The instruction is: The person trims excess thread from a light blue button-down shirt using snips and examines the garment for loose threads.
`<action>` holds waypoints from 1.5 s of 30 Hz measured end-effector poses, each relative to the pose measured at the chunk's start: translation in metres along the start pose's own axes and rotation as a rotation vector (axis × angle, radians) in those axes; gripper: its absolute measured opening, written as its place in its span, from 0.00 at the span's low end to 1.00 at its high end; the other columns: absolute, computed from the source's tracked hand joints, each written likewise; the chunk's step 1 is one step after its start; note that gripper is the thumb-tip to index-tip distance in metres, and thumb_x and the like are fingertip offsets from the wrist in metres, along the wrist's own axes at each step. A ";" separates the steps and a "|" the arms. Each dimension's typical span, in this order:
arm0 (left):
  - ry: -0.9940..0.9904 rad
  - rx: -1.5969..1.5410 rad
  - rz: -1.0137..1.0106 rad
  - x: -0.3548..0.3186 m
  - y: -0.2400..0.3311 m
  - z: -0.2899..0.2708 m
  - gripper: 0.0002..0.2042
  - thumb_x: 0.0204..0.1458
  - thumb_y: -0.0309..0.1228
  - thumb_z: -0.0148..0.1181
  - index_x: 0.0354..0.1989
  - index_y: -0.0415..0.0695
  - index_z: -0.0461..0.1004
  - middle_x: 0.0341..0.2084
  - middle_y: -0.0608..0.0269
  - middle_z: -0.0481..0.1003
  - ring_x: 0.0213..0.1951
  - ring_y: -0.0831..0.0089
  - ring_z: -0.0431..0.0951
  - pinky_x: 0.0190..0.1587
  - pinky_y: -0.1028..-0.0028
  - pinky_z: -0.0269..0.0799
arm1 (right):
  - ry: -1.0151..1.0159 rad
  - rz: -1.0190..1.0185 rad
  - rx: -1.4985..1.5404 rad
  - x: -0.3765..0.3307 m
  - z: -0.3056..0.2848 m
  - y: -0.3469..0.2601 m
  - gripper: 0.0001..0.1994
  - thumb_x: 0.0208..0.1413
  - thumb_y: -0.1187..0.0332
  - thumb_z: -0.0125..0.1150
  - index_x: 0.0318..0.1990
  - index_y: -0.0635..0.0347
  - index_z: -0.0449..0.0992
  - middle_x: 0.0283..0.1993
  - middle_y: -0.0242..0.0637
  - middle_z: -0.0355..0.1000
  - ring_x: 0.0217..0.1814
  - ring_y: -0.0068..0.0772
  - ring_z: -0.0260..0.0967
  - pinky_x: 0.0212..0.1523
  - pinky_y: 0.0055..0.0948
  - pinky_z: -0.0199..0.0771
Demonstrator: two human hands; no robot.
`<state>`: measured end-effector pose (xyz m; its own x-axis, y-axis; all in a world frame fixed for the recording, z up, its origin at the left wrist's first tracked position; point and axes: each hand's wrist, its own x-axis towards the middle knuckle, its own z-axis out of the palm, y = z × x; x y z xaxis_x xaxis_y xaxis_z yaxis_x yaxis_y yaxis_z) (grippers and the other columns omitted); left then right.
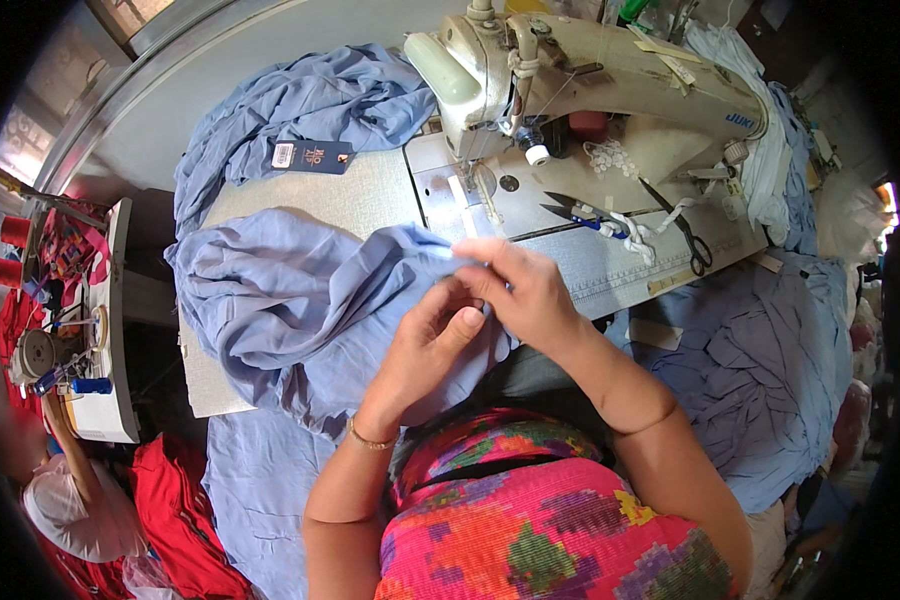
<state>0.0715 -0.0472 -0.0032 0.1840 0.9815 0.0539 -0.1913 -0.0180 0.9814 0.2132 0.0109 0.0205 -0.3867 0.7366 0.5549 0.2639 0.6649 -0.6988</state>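
Pale table (375, 187) with blue cloth (260, 285), snips (589, 216), scissors (682, 226)

left hand (418, 350): fingers (448, 298) curled | right hand (532, 292): fingers pinched | forearms (625, 388): bare, converging

Far left: white-edged side table (121, 330), two red spools (12, 232) at its outer side. Below, person in white top (82, 512), red cloth (175, 515) just beside. Right: dark scissors (681, 224), blades pointing away; twisted white strip (638, 240) near. Lower right, crumpled grey-blue cloth heap (745, 385).
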 end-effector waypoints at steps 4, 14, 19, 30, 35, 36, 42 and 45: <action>0.030 -0.515 -0.101 0.004 -0.028 -0.006 0.24 0.55 0.47 0.50 0.45 0.35 0.69 0.40 0.58 0.72 0.42 0.72 0.72 0.47 0.71 0.68 | -0.137 -0.333 -0.286 -0.014 0.002 0.001 0.13 0.45 0.72 0.54 0.42 0.57 0.71 0.40 0.34 0.72 0.36 0.34 0.69 0.38 0.31 0.68; 0.293 -0.500 -0.110 0.011 -0.011 -0.004 0.09 0.57 0.31 0.51 0.38 0.39 0.72 0.35 0.63 0.75 0.37 0.76 0.75 0.38 0.74 0.72 | -0.032 -0.257 -0.395 -0.027 0.004 0.002 0.21 0.40 0.71 0.60 0.46 0.54 0.68 0.41 0.32 0.67 0.41 0.36 0.66 0.47 0.33 0.62; 0.305 -0.313 -0.033 0.005 -0.023 -0.007 0.10 0.57 0.32 0.51 0.40 0.39 0.72 0.37 0.64 0.74 0.37 0.77 0.73 0.38 0.76 0.70 | 0.007 -0.244 -0.271 -0.019 0.010 0.015 0.25 0.33 0.76 0.65 0.44 0.55 0.67 0.38 0.35 0.67 0.39 0.43 0.65 0.42 0.37 0.65; 0.407 -0.511 -0.042 0.011 -0.002 -0.004 0.08 0.54 0.29 0.54 0.40 0.39 0.71 0.34 0.66 0.74 0.35 0.79 0.74 0.39 0.77 0.70 | -0.100 -0.338 -0.255 -0.025 0.006 0.014 0.09 0.43 0.76 0.56 0.35 0.57 0.71 0.37 0.35 0.66 0.37 0.37 0.67 0.39 0.32 0.68; 0.414 -0.615 -0.043 0.008 -0.012 -0.006 0.08 0.54 0.26 0.55 0.40 0.39 0.71 0.35 0.65 0.74 0.37 0.77 0.74 0.42 0.75 0.70 | -0.150 -0.091 -0.030 -0.025 0.006 0.013 0.10 0.43 0.75 0.60 0.35 0.61 0.70 0.35 0.38 0.66 0.34 0.41 0.67 0.37 0.31 0.69; 0.393 -0.609 -0.032 0.007 -0.014 -0.007 0.08 0.53 0.26 0.55 0.40 0.39 0.71 0.35 0.64 0.74 0.39 0.76 0.74 0.44 0.73 0.70 | -0.144 -0.088 0.011 -0.023 0.005 0.015 0.10 0.43 0.74 0.60 0.35 0.61 0.70 0.34 0.38 0.66 0.33 0.39 0.67 0.36 0.30 0.69; 0.353 -0.339 -0.010 0.006 -0.016 -0.005 0.08 0.51 0.29 0.58 0.38 0.39 0.73 0.31 0.68 0.74 0.33 0.82 0.72 0.36 0.80 0.67 | -0.075 0.212 0.224 -0.010 0.006 0.007 0.08 0.48 0.75 0.59 0.36 0.62 0.70 0.34 0.31 0.69 0.37 0.19 0.65 0.39 0.22 0.66; 0.374 -0.326 -0.011 0.005 -0.012 -0.002 0.07 0.51 0.27 0.57 0.37 0.38 0.74 0.31 0.67 0.75 0.32 0.82 0.72 0.35 0.80 0.67 | -0.145 0.370 0.300 -0.007 0.007 0.007 0.08 0.49 0.76 0.58 0.38 0.63 0.70 0.35 0.29 0.69 0.36 0.16 0.64 0.39 0.18 0.65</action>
<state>0.0728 -0.0419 -0.0151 -0.1599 0.9835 -0.0847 -0.4936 -0.0054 0.8697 0.2119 0.0099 0.0088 -0.4398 0.8775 0.1912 0.1493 0.2814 -0.9479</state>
